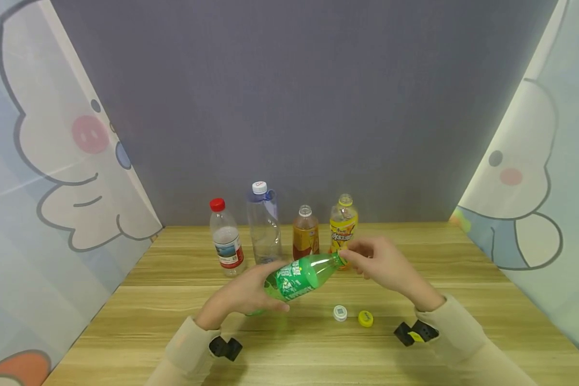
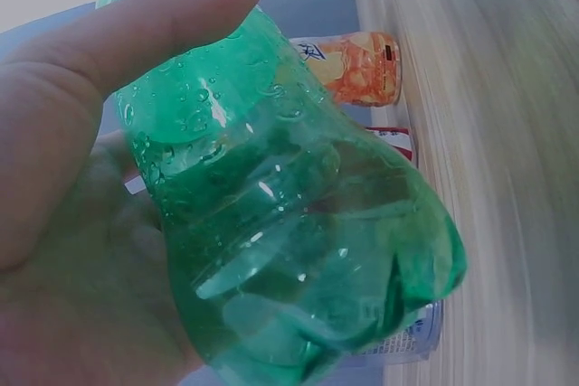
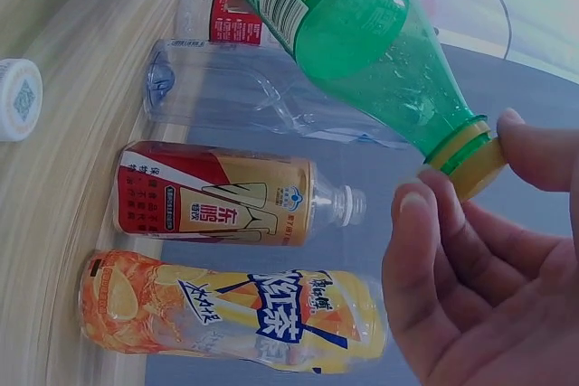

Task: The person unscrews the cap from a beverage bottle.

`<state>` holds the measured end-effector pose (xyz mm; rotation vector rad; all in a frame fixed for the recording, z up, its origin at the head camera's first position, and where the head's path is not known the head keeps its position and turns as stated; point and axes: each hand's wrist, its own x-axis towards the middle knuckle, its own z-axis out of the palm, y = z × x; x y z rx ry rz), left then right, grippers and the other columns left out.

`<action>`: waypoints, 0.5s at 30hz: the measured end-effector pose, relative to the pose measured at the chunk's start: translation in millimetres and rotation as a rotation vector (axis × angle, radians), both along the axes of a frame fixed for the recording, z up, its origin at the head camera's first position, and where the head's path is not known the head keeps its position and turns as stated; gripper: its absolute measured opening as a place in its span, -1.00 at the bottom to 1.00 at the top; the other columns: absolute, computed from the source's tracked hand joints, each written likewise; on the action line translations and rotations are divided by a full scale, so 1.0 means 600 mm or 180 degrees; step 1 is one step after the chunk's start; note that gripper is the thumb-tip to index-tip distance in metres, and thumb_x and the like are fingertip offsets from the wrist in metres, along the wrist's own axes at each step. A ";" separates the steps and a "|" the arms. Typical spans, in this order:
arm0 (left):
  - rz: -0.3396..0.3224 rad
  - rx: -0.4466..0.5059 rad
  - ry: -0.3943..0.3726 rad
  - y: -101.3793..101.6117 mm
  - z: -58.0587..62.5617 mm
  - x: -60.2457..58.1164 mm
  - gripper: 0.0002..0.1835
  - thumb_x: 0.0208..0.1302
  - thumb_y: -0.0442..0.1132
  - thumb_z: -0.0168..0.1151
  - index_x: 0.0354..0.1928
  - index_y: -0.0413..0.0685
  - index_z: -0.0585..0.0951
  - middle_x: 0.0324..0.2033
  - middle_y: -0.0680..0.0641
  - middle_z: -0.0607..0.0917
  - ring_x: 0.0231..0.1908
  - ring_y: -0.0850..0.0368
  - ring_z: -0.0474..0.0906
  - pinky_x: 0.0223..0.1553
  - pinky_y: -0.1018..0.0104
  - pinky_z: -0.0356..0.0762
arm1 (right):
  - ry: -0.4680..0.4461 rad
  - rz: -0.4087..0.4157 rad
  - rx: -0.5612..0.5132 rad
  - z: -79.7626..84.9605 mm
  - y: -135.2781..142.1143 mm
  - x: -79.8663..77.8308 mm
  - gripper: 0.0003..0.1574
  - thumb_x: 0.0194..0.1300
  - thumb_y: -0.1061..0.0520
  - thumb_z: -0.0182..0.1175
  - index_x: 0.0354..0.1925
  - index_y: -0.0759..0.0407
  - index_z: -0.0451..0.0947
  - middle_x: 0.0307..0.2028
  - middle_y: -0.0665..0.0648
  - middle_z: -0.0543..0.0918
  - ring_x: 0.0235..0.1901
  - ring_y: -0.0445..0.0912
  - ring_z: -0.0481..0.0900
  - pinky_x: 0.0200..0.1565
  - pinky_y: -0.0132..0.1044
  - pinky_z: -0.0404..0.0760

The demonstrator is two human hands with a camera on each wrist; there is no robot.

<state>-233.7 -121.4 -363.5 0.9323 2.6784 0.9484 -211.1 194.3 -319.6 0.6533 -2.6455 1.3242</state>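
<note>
1. Near side: the counter [image 1: 313, 356] is sighted in front. A loose white cap [image 1: 340, 312] and a loose yellow cap [image 1: 365, 319] are found lying on it, just beside each other and apart.
2. Left hand [image 1: 251, 289]: the lower body of the green bottle [image 1: 294, 280] is clamped by it. The bottle is held tilted, neck raised toward the right; whether its base is borne by the counter cannot be told.
3. Right hand [image 1: 378, 262]: the yellowish screw cap [image 3: 478, 162] is pinched between thumb and fingers. The screw cap is seated on the green bottle's neck.
4. Step in hand: judged to be the unscrewing of this cap; the direction of turning cannot be confirmed.
5. Next move: a steady left grip is judged to be called for while the cap is turned and lifted clear; a squeeze on the soft wall could force liquid out.
6. Far side: bare mouths are noted on the red-gold bottle [image 1: 306, 236] and the yellow-labelled bottle [image 1: 343, 228]. Caps are fitted on the red-capped bottle [image 1: 228, 244] and the tall clear bottle [image 1: 265, 228].
</note>
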 end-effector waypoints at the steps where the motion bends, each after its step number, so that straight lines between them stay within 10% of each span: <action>1: -0.0002 0.0001 0.0006 0.000 0.000 0.000 0.00 0.03 0.01 0.61 0.51 0.04 0.33 0.34 -0.14 0.50 0.27 -0.17 0.45 0.22 -0.17 0.43 | 0.0037 0.0039 0.0002 0.000 0.001 0.000 -0.69 0.44 -0.01 0.27 -0.12 0.23 0.68 -0.45 0.03 0.63 -0.51 -0.03 0.58 -0.50 -0.22 0.64; 15: 0.0000 0.0050 -0.0004 -0.005 -0.004 -0.001 -0.01 0.00 -0.01 0.63 0.49 0.09 0.35 0.25 -0.09 0.57 0.18 -0.10 0.51 0.17 -0.13 0.45 | 0.0273 0.0505 -0.0063 -0.006 0.012 -0.004 -0.59 0.33 0.23 0.35 0.12 0.25 0.60 -0.32 0.05 0.67 -0.37 -0.13 0.61 -0.42 -0.20 0.67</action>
